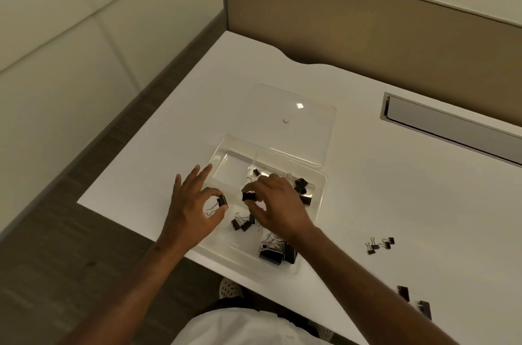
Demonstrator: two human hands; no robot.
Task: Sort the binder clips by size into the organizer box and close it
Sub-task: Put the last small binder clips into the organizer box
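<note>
Both hands pinch a clip: left (195,203), right (278,203) | organizer box (319,194) open | perhaps four small clips (380,244) loose rightward

black binder clips (271,252), clear organizer box (320,204), white desk (395,189)

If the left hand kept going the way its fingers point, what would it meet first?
The left hand, gripping a binder clip, points up and to the right toward the organizer box. It would probably reach the box's empty far-left compartment first, though depth is unclear.
</note>
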